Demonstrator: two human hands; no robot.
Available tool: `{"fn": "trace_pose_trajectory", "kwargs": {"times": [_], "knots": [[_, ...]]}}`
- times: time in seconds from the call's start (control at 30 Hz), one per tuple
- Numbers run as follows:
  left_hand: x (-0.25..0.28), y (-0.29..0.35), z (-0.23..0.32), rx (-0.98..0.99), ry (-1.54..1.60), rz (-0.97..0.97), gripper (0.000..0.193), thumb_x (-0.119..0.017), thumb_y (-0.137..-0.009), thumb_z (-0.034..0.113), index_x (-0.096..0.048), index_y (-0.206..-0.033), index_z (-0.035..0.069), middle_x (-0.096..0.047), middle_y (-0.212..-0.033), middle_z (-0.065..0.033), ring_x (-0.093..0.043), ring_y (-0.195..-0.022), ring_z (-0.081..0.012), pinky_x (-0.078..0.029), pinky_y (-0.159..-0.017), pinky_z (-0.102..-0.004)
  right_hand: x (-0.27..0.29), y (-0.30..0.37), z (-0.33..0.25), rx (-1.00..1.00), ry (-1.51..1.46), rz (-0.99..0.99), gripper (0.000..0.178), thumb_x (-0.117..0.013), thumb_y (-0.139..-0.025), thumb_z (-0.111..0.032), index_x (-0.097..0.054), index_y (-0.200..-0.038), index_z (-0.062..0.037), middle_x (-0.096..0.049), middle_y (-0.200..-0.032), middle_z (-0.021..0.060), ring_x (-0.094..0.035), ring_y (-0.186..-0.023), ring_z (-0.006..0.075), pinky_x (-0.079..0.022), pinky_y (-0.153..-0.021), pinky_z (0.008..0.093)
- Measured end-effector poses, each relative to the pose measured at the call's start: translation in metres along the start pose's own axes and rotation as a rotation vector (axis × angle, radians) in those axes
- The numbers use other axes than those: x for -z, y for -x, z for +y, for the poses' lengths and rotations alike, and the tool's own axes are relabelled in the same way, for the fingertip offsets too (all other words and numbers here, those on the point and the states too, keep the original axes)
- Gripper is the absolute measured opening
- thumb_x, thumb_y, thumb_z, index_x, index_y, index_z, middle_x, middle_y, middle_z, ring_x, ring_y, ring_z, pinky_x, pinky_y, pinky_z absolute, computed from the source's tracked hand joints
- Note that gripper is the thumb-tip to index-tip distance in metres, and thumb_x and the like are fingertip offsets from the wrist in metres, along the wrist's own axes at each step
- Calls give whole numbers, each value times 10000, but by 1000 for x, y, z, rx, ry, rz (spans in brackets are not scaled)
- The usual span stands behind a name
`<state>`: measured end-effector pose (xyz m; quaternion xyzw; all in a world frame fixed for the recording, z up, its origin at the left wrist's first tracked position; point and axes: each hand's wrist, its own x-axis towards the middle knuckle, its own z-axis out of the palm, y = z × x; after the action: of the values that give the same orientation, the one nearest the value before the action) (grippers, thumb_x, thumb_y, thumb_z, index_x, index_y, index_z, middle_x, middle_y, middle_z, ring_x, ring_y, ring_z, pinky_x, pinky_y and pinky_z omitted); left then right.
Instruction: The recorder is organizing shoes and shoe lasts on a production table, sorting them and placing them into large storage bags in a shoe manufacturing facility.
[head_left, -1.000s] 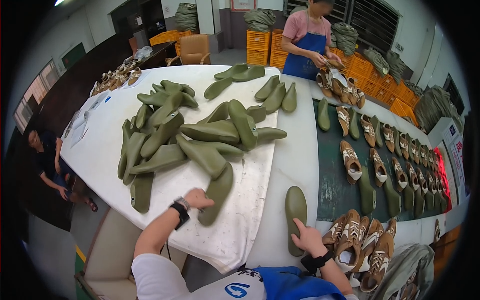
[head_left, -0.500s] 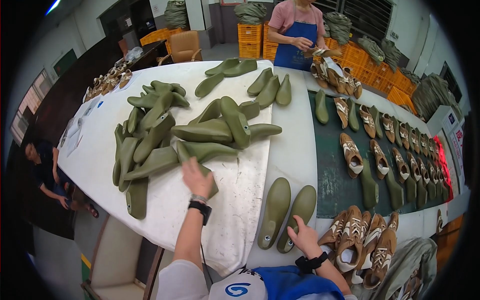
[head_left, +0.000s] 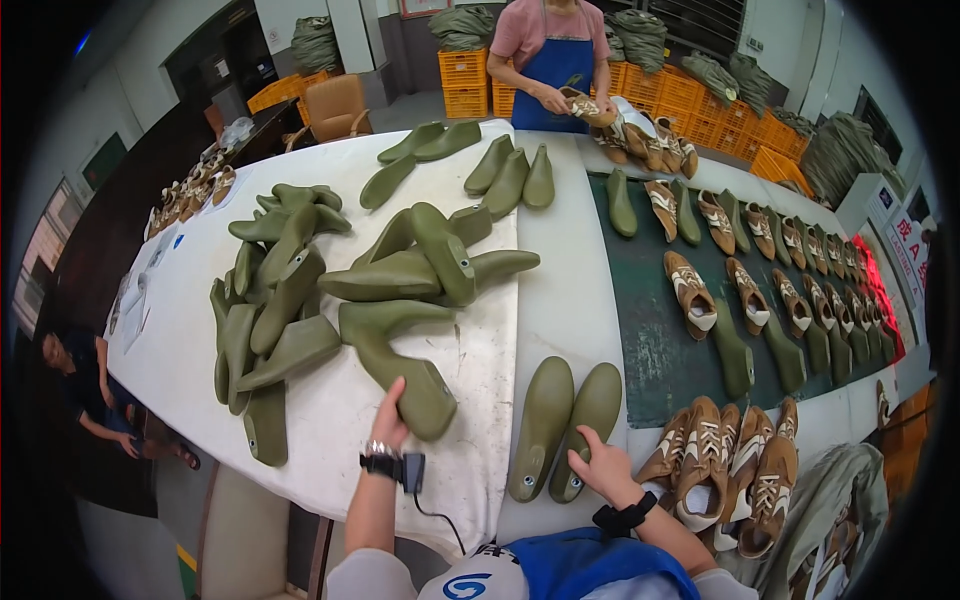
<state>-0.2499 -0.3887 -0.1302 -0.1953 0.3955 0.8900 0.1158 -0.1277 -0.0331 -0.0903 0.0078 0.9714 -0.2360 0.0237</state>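
Green shoe lasts (head_left: 290,290) lie in a heap on the white-covered table. At the heap's near side my left hand (head_left: 390,418) grips one shoe last (head_left: 400,370) by its heel end, the fingers partly hidden beneath it. To the right, two lasts lie side by side, toes pointing away: a left one (head_left: 543,425) and a right one (head_left: 592,425). My right hand (head_left: 603,468) is closed at the heel of the right one, with thumb and forefinger on its edge.
On the right, brown-and-white sneakers (head_left: 690,295) and lasts stand in rows on a green conveyor belt (head_left: 655,370). More sneakers (head_left: 705,460) are piled by my right arm. Across the table a person in a blue apron (head_left: 555,95) handles a sneaker. Another person (head_left: 95,385) sits at left.
My left hand has moved from on top of the last to its heel side, and the last has shifted toward me. My right hand stays at its last. The view has shifted slightly.
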Motion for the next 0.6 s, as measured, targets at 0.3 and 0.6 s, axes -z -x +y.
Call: {"fn": "trace_pose_trajectory", "kwargs": {"times": [0.3, 0.6], "knots": [[-55, 51, -82, 85, -571, -207, 715, -461, -937, 362, -120, -1412, -50, -213, -1471, -155, -220, -1351, -230, -181, -1093, -303, 0, 1, -2, -13, 7, -1, 480, -558, -814, -427, -482, -1207, -162, -614, -615, 142, -616, -584, 340, -479, -514, 444], [-165, -148, 39, -899, -1470, 373, 855, -734, -674, 201, -262, -1369, 41, -311, -1357, -271, -327, -1245, -407, -284, -1037, -407, -3, 2, -3, -39, 69, 16, 494, -550, -806, -459, -499, -1206, -173, -600, -572, 131, -614, -544, 318, -477, -479, 426]]}}
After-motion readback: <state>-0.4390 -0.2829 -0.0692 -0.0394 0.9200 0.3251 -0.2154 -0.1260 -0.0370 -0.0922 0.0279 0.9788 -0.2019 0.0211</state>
